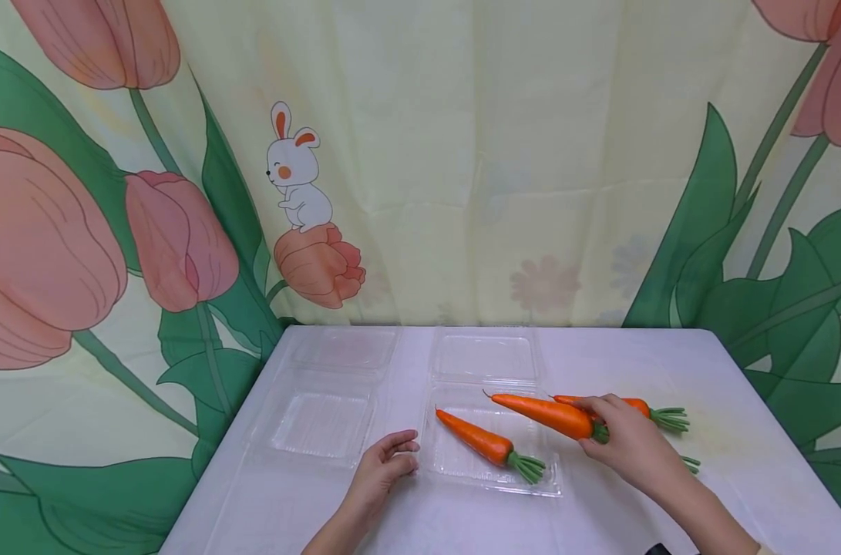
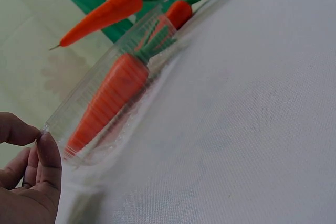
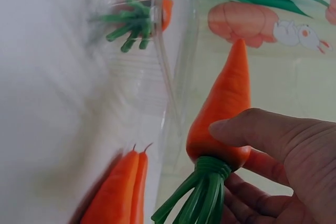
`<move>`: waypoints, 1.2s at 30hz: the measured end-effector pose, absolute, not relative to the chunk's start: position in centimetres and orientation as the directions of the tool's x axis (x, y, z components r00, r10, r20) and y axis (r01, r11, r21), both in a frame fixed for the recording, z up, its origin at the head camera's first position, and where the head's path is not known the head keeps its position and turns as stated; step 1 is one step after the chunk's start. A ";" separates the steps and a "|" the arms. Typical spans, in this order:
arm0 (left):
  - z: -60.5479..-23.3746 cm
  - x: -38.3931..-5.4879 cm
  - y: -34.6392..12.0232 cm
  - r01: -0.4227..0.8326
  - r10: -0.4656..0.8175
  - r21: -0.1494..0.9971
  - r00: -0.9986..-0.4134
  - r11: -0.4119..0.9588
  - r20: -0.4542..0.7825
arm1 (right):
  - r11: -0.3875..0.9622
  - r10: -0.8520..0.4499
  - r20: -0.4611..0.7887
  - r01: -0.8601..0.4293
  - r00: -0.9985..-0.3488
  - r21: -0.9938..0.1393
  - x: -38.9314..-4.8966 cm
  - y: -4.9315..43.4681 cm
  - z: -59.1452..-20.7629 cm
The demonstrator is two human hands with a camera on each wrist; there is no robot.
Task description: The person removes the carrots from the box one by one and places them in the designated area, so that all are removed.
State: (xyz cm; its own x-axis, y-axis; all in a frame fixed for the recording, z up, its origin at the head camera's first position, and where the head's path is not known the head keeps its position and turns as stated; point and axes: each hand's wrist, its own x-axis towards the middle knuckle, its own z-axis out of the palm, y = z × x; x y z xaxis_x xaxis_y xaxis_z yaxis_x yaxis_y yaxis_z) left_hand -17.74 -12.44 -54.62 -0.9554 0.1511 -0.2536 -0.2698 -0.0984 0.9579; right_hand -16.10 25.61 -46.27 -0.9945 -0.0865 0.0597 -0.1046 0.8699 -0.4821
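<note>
My right hand (image 1: 631, 443) grips an orange toy-like carrot (image 1: 541, 410) near its green top, holding it raised with the thin tip pointing left. Below it, a second carrot (image 1: 477, 435) lies slantwise in the base of a clear plastic clamshell box (image 1: 437, 466), whose lid (image 1: 486, 358) is folded back. At the box's left rim, my left hand (image 2: 31, 174) pinches the edge between thumb and finger. From the right wrist view, the thumb presses the carrot (image 3: 223, 103) above its green stalks, and the other fingers are partly hidden behind it.
Another clear clamshell box (image 1: 319, 424) lies unfolded on the left of the white table (image 1: 309, 512). More carrots (image 3: 118, 190) lie to the right, partly covered by my right hand in the head view. A printed curtain (image 1: 420, 154) hangs behind the table.
</note>
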 end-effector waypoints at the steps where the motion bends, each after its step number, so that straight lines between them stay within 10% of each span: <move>1: -54.6 -17.7 -12.4 -0.270 0.151 0.958 -0.955 -0.098 -0.254 | 0.870 -0.089 0.069 -0.111 -0.994 -0.480 -15.9 25.9 -46.4; 36: -54.7 -17.4 -12.7 -0.268 0.143 0.958 -0.957 -0.100 -0.253 | 0.904 0.064 -0.302 0.183 -0.951 -0.386 -12.3 34.4 -51.0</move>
State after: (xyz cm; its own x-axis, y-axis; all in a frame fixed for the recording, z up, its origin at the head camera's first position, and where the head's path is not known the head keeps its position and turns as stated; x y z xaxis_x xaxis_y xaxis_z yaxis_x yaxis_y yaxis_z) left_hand -17.42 -12.69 -54.73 -0.9569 0.1432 -0.2526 -0.2679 -0.0998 0.9583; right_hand -12.28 34.44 -50.96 -0.9510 0.0639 -0.3025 0.1834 0.9041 -0.3858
